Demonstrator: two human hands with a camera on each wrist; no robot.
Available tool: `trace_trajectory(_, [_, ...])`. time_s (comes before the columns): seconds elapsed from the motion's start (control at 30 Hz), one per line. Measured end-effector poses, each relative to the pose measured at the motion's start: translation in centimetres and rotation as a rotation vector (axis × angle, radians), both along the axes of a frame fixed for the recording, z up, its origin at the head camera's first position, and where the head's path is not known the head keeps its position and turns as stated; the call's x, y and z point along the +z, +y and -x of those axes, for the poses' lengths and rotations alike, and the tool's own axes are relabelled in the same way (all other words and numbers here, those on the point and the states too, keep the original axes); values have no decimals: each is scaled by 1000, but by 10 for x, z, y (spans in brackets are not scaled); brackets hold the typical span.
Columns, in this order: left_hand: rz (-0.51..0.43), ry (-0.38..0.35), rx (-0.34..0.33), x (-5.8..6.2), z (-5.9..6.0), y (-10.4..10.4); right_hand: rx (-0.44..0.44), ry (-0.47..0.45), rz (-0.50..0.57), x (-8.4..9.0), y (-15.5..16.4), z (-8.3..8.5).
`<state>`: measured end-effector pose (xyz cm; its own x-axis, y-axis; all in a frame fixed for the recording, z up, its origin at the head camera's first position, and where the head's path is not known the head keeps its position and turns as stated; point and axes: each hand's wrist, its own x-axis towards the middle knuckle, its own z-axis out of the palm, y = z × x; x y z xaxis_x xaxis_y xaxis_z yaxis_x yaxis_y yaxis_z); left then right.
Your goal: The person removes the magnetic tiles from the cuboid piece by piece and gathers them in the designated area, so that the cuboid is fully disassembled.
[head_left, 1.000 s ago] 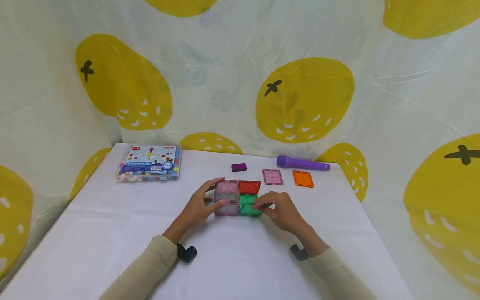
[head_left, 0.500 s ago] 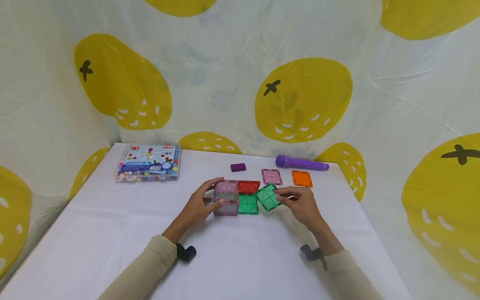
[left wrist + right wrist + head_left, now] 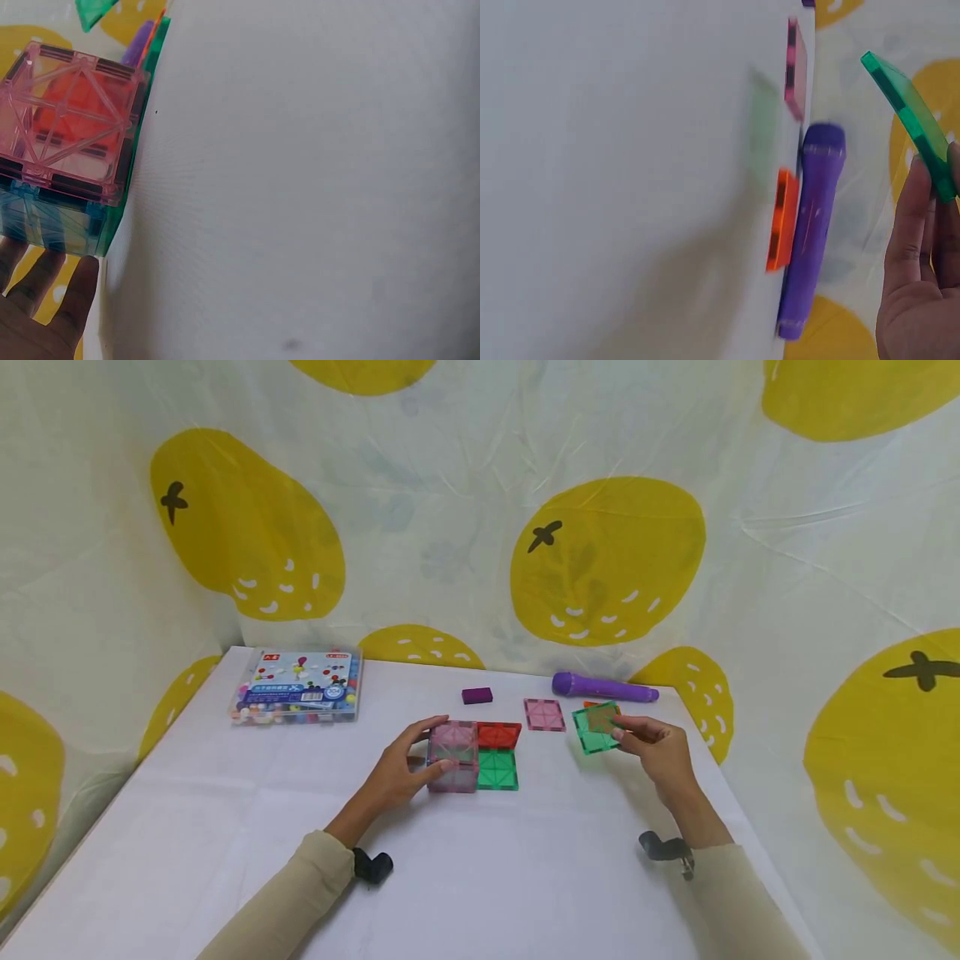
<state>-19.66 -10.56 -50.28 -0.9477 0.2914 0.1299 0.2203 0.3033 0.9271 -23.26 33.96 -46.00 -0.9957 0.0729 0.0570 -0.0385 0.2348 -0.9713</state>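
A small cube of translucent magnetic tiles (image 3: 453,755) with a pink top (image 3: 67,124) stands mid-table. My left hand (image 3: 405,767) grips it from the left, thumb in front and fingers behind. A red tile (image 3: 499,734) and a green tile (image 3: 498,770) lie flat against the cube's right side. My right hand (image 3: 654,747) pinches a loose green tile (image 3: 596,727) by its edge and holds it in the air over the orange tile (image 3: 781,220). In the right wrist view the green tile (image 3: 909,101) is seen edge-on above my fingers (image 3: 915,217).
A pink tile (image 3: 544,714) lies flat behind the cube. A purple cylinder (image 3: 604,687) lies along the table's far edge, with a small purple block (image 3: 477,695) to its left. A clear box of coloured beads (image 3: 297,696) sits far left. A yellow-spotted cloth hangs behind.
My right hand has pulled a green tile away from the cube's right side, lifted it and carried it right and back, over the orange tile. My left hand has stayed on the cube.
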Motion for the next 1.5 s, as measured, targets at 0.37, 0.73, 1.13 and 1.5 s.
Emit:
trace_trajectory(0.37, [6,-3,1,0,-2,0,-102,-118,293,-3,58,26])
trace_trajectory(0.73, [14,-18,0,1,-2,3,-261,-361,408,-3,88,46])
trace_trajectory(1.13, [2,-28,1,1,-2,4,-300,-442,465,-4,111,48])
trace_trajectory(1.5, [12,-28,12,2,-2,1,-360,-448,232,-19,113,63])
